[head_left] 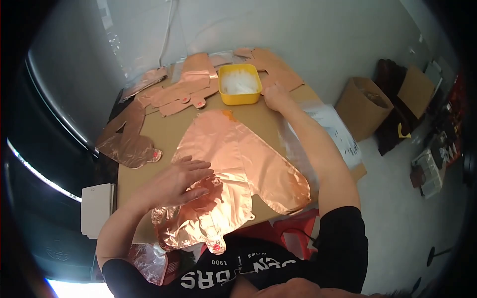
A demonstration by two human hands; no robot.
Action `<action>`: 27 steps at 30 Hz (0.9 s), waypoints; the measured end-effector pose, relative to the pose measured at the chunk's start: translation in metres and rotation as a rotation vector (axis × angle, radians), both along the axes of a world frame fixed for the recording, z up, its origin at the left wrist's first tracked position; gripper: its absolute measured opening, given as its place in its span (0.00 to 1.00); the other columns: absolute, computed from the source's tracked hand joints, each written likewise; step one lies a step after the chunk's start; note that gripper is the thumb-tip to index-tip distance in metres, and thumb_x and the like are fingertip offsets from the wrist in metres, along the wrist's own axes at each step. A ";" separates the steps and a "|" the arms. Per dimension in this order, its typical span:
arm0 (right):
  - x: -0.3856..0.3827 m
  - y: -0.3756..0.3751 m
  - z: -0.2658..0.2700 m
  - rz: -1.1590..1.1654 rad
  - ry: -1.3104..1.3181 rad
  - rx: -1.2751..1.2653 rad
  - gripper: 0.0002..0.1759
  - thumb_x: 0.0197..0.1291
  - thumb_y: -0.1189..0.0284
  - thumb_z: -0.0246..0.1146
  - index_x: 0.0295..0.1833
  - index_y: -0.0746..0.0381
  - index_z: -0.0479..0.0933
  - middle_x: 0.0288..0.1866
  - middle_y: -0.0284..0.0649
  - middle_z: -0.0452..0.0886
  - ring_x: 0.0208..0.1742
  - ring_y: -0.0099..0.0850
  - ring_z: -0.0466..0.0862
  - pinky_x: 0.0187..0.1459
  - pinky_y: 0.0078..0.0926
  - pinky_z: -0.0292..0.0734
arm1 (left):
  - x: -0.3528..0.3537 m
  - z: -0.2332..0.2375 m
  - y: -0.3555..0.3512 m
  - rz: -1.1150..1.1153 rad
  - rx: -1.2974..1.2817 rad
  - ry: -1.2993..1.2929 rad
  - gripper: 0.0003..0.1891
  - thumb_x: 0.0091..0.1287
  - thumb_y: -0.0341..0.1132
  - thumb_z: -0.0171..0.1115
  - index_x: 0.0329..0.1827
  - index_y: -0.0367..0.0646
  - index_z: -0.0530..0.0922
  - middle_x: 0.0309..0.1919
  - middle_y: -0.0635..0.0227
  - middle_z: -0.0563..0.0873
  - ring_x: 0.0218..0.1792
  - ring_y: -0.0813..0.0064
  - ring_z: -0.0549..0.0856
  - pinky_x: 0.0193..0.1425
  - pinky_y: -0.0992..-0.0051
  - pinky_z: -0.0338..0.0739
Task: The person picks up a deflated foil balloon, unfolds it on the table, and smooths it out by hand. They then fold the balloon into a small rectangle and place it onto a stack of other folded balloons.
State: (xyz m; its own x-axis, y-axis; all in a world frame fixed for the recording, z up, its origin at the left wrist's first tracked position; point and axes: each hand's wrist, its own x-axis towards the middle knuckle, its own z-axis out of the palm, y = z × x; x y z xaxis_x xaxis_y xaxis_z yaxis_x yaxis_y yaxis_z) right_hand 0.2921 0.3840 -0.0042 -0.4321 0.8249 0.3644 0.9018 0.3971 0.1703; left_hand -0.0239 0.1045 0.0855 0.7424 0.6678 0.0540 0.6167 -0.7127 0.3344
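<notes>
A large rose-gold foil balloon [218, 154], flat and wrinkled, lies across the near half of the table. It has a tab with a red mark at its lower edge and an orange patch at the top. My left hand [185, 181] is over its left part, palm down with the fingers stretched out, holding nothing. At the far right, my right hand [277, 96] is closed beside a yellow tub [240, 98] of whitish translucent material. Its fingertips are by the edge of a flat foil piece [278, 69]; what they pinch, if anything, is hidden.
More flat foil balloons [126, 136] lie along the table's left and back edges. Printed papers in clear plastic [333, 134] lie under my right forearm. Cardboard boxes [362, 109] stand on the floor to the right. A red stool [298, 231] is below the near edge.
</notes>
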 end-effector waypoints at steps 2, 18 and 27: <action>-0.002 0.008 -0.003 -0.006 -0.008 0.002 0.10 0.56 0.76 0.59 0.38 0.65 0.85 0.43 0.50 0.86 0.49 0.46 0.83 0.56 0.42 0.76 | -0.004 0.001 -0.002 0.023 -0.017 -0.017 0.20 0.67 0.37 0.64 0.59 0.36 0.78 0.58 0.51 0.82 0.59 0.51 0.80 0.73 0.56 0.67; 0.013 0.026 -0.008 -0.031 0.460 -0.061 0.05 0.56 0.77 0.65 0.34 0.70 0.81 0.37 0.59 0.83 0.44 0.55 0.84 0.45 0.49 0.77 | -0.013 -0.008 0.000 0.063 -0.036 -0.064 0.14 0.70 0.41 0.62 0.52 0.42 0.80 0.40 0.57 0.86 0.44 0.54 0.84 0.67 0.56 0.70; 0.020 0.020 0.036 -0.163 0.622 -0.072 0.11 0.58 0.69 0.66 0.38 0.66 0.80 0.40 0.55 0.85 0.46 0.54 0.84 0.47 0.49 0.78 | -0.015 -0.004 -0.003 0.099 -0.063 -0.063 0.14 0.70 0.41 0.62 0.51 0.41 0.79 0.36 0.55 0.85 0.42 0.52 0.83 0.57 0.58 0.74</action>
State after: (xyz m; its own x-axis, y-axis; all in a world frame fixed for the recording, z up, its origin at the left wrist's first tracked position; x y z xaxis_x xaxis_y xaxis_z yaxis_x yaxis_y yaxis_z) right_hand 0.3118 0.4037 0.0320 -0.0249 0.8938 0.4477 0.8734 0.2373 -0.4252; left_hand -0.0387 0.1016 0.0816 0.6689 0.7414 0.0540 0.6596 -0.6254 0.4169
